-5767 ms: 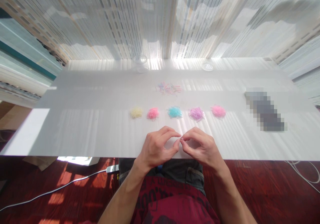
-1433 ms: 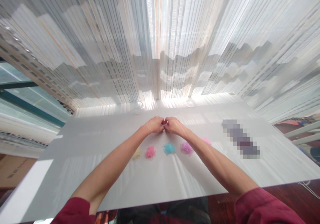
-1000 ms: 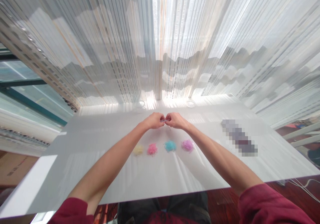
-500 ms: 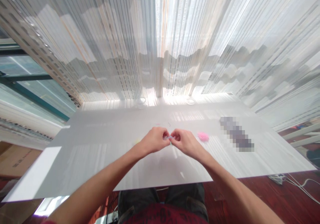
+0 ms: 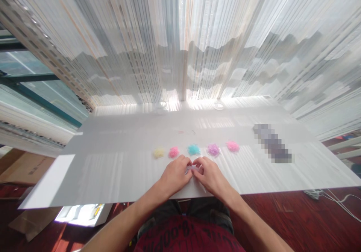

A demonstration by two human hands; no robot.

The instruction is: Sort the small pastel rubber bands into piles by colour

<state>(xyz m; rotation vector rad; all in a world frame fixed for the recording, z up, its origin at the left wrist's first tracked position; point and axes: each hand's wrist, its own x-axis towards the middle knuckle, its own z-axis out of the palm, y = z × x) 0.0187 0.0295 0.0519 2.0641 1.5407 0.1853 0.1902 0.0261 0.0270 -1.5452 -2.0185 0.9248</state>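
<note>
My left hand (image 5: 177, 174) and my right hand (image 5: 210, 174) meet low over the front of the white table (image 5: 113, 162). Between the fingertips of both, a small pale, see-through strip (image 5: 193, 168) is pinched; its exact kind is too small to make out. Just beyond the hands is a row of small heaps of thin band-like bits: yellow (image 5: 158, 153), coral pink (image 5: 174, 152), teal (image 5: 193, 149), purple (image 5: 213, 150) and light pink (image 5: 232, 146). A thin slip (image 5: 193, 132) lies behind the teal heap.
A pixelated long object (image 5: 272, 144) lies on the table's right. Two clear round items, one at left (image 5: 163, 106) and one at right (image 5: 218, 106), stand by the curtain (image 5: 141, 75). Cardboard (image 5: 25, 165) is at the left; cables (image 5: 335, 199) trail on the floor at right.
Both hands have drawn back toward my body and lower, still pinching the pale strip together. The heaps they were covering now show. The view has shifted slightly.
</note>
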